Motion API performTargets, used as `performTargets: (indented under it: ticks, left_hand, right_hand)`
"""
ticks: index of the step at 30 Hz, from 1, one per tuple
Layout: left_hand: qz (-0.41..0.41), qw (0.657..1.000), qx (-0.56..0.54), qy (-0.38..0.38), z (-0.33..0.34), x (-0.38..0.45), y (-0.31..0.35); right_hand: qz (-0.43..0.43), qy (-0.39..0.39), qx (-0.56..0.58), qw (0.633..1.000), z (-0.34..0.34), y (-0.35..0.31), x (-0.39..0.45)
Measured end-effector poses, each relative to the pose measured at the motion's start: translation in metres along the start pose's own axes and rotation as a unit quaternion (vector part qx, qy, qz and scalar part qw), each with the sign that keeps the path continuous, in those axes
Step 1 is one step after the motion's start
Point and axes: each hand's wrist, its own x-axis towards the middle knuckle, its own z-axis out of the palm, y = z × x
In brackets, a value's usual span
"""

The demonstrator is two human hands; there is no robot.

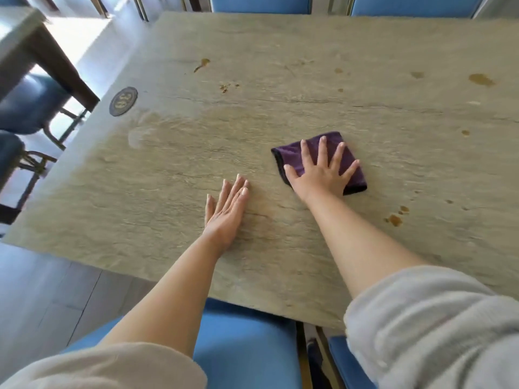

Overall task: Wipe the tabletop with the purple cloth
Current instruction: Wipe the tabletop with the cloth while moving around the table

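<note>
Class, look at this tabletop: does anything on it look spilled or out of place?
Yes. Brown spills dot the tabletop: a large stain far right, drops near right, a streak far left. The right hand presses the purple cloth short of them.

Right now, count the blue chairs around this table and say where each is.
4 in view: two at the far edge, blue chair and another; two at the near edge, one between the arms and one partly behind the right sleeve. Others may be hidden.

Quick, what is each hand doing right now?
Left hand: open, flat on the tabletop, holding nothing.
Right hand: open, fingers spread, pressing on the purple cloth.
</note>
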Motion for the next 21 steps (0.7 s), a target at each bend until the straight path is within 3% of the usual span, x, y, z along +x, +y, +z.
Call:
performTargets:
  ticks: [3, 4, 7, 10, 11, 12, 14, 16, 18, 21]
  left_hand:
    - [-0.067, 0.978, -0.194, 0.024, -0.007, 0.001, 0.006]
    - [-0.060, 0.975, -0.211, 0.027, -0.008, 0.000, 0.006]
    - [-0.051, 0.988, -0.147, 0.017, -0.009, -0.003, 0.004]
    - [-0.009, 0.996, -0.090, 0.022, -0.006, 0.001, -0.001]
    - [0.005, 0.997, -0.076, 0.025, -0.004, 0.002, -0.004]
    - [0.012, 0.998, -0.063, 0.025, -0.004, 0.002, -0.004]
    - [0.016, 0.999, -0.048, 0.021, -0.003, 0.002, -0.006]
    - [0.021, 0.998, -0.052, 0.021, -0.003, 0.001, -0.006]
    - [0.024, 0.998, -0.046, 0.028, -0.004, 0.001, -0.005]
    - [0.002, 0.998, -0.022, 0.058, -0.001, 0.001, 0.003]
  right_hand:
    - [-0.147, -0.016, -0.030, 0.989, 0.013, -0.020, -0.047]
    - [-0.213, -0.011, -0.043, 0.976, 0.023, -0.023, -0.079]
    - [-0.414, -0.030, -0.056, 0.908, 0.042, -0.002, -0.165]
    - [-0.545, -0.074, -0.079, 0.832, 0.029, 0.037, -0.152]
    - [-0.528, -0.088, -0.080, 0.841, 0.024, 0.040, -0.137]
    - [-0.474, -0.085, -0.069, 0.874, 0.021, 0.038, -0.122]
    - [-0.295, -0.040, -0.049, 0.953, 0.020, 0.016, -0.099]
    - [-0.179, -0.017, -0.050, 0.982, 0.027, -0.016, -0.099]
    - [-0.214, -0.022, -0.056, 0.975, 0.034, -0.033, -0.126]
    - [-0.383, -0.034, -0.062, 0.921, 0.042, -0.001, -0.169]
